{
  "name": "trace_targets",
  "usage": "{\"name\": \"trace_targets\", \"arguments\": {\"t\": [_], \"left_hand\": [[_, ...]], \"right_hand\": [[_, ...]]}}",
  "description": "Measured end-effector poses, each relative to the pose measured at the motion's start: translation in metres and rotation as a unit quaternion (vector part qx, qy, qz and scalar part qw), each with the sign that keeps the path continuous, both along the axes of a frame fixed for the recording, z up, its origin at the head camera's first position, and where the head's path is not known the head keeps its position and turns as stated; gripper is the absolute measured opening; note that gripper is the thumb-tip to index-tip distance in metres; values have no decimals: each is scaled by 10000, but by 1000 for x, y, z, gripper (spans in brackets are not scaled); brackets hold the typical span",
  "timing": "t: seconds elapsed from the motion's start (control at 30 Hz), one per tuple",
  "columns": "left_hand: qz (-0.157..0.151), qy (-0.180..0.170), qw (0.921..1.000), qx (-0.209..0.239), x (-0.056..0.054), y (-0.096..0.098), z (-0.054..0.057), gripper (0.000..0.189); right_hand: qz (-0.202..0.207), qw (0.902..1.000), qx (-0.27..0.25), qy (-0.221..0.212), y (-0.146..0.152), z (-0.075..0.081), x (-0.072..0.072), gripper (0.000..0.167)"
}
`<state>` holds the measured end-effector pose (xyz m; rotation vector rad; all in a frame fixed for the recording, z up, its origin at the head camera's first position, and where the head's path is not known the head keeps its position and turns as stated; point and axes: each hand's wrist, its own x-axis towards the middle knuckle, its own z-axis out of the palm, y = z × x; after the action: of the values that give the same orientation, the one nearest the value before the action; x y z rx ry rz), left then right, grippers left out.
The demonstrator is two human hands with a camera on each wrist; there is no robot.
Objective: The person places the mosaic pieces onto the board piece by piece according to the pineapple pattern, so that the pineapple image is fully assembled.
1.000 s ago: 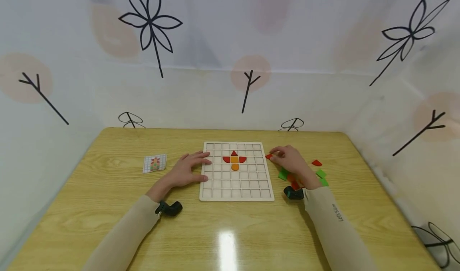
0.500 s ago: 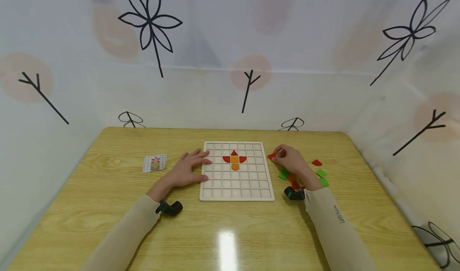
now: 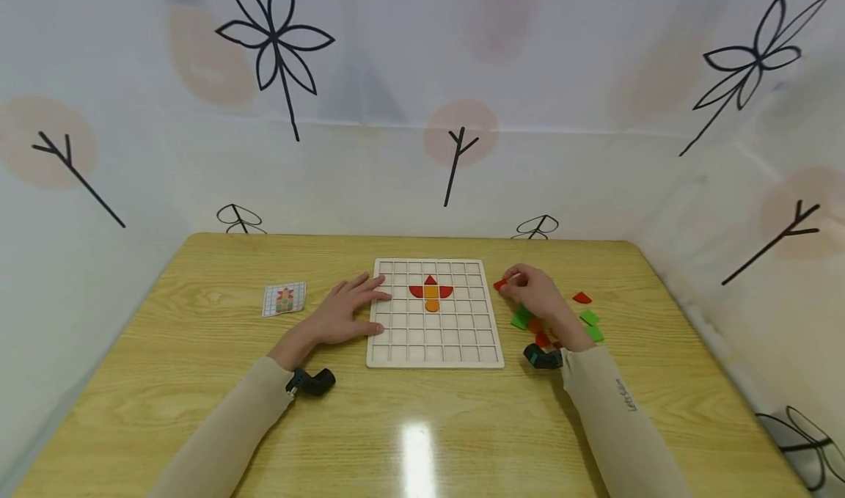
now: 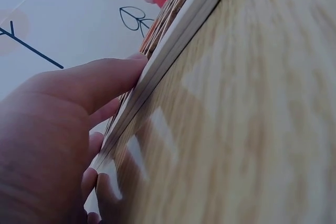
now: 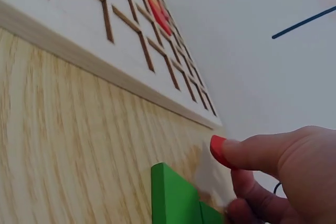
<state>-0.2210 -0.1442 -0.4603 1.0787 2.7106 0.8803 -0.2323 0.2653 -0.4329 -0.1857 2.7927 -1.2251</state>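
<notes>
A white gridded board point(image 3: 434, 340) lies mid-table. On it sit a red triangle point(image 3: 430, 280), an orange square point(image 3: 431, 292), an orange round piece point(image 3: 432, 306) and two red curved pieces point(image 3: 446, 292). My left hand point(image 3: 343, 313) rests along the board's left edge with fingers spread; the left wrist view shows the thumb point(image 4: 118, 74) against the rim. Just off the board's right side, my right hand point(image 3: 536, 293) pinches a small red piece point(image 5: 218, 150) with a curved edge between thumb and fingers. The fingers partly cover it, so its full shape is hidden.
Near the right wrist lie several loose pieces, including green squares point(image 3: 590, 317), some partly under the hand. A separate red curved piece point(image 3: 582, 298) lies farther right. A small pattern card point(image 3: 284, 299) is left of the left hand. Patterned cloth point(image 3: 370, 175) hangs behind the table.
My right hand has drawn slightly right, away from the board, bringing the red piece with it. The piece now looks slightly raised. My left hand has stayed in place.
</notes>
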Motion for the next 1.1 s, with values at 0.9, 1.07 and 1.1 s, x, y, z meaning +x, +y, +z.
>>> {"name": "trace_targets", "arguments": {"t": [0.9, 1.07, 1.1], "left_hand": [[24, 11, 10000, 15, -2, -1, -1, 60], [32, 43, 10000, 16, -1, 0, 0, 60], [36, 50, 10000, 15, -1, 0, 0, 60]], "right_hand": [[892, 9926, -548, 622, -65, 3, 5, 19], [1232, 9883, -617, 661, -75, 1, 6, 16], [1270, 9879, -646, 617, -77, 0, 7, 16]]}}
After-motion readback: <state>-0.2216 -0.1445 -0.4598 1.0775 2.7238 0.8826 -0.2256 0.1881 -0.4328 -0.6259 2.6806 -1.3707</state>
